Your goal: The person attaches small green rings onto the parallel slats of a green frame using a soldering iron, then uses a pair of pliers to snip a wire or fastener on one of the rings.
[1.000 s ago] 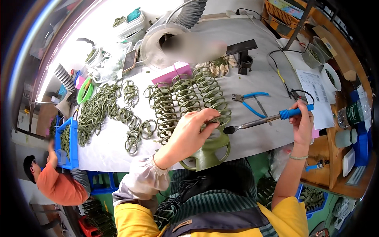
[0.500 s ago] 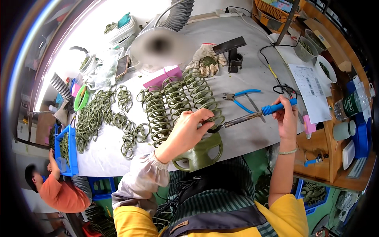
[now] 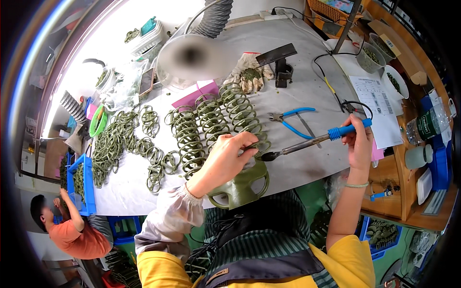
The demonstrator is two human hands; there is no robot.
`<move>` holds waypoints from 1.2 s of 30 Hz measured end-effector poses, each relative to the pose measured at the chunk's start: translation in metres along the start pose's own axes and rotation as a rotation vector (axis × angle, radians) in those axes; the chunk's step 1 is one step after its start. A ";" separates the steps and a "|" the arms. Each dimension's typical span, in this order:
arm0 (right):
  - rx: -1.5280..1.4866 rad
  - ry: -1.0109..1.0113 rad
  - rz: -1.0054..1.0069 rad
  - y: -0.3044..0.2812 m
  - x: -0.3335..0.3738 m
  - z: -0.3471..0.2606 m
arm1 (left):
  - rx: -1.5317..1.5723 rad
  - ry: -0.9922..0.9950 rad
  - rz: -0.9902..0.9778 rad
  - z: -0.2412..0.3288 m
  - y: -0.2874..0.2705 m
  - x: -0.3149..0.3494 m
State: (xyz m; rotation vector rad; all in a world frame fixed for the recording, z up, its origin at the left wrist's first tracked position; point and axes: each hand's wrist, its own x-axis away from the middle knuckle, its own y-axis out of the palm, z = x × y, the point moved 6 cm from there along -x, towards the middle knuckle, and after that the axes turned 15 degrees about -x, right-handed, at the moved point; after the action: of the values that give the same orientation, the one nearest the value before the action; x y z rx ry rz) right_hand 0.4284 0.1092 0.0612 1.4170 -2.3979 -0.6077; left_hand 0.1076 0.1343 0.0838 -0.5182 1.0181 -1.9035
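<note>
My left hand [image 3: 228, 158] is closed in a pinch, thumb and forefinger on a green ring [image 3: 264, 143] at the near end of the right-hand row of rings [image 3: 240, 108]. Directly below it lies an olive-green base piece [image 3: 245, 181] with rounded cutouts, at the table's near edge. My right hand [image 3: 359, 146] grips the blue handle of a soldering iron [image 3: 307, 144]. Its dark, spoon-shaped tip points left, just apart from the ring and the base piece. Two more rows of green rings stand to the left.
Blue-handled pliers [image 3: 295, 126] and a stained glove [image 3: 248, 77] lie beyond my hands. Left is a heap of loose green rings [image 3: 113, 149]. A lamp [image 3: 192, 57] overhangs the back; a cord [image 3: 326, 81] runs behind the iron. A co-worker [image 3: 72, 230] sits far left.
My right hand has moved right and slightly down, drawing the iron's tip away from the ring and base. My left hand keeps its pinch. The co-worker's arms have shifted.
</note>
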 end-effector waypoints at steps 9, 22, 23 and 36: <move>0.015 -0.093 0.067 -0.025 -0.005 -0.023 | -0.129 0.077 0.319 0.012 -0.057 0.028; -0.155 -0.193 0.295 -0.055 -0.014 -0.022 | 1.658 -0.693 0.221 -0.066 0.069 0.170; -0.155 -0.196 0.278 -0.050 -0.014 -0.023 | 1.665 -0.682 0.236 -0.068 0.071 0.168; -0.245 -0.267 0.314 -0.061 -0.014 -0.037 | 1.150 -0.076 0.312 0.011 -0.087 0.145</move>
State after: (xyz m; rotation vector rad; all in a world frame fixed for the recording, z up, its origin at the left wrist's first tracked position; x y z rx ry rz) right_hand 0.4981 0.0873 0.0627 0.8836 -2.5620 -1.0163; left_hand -0.0045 0.0293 0.1547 0.2321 -0.1414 -1.8130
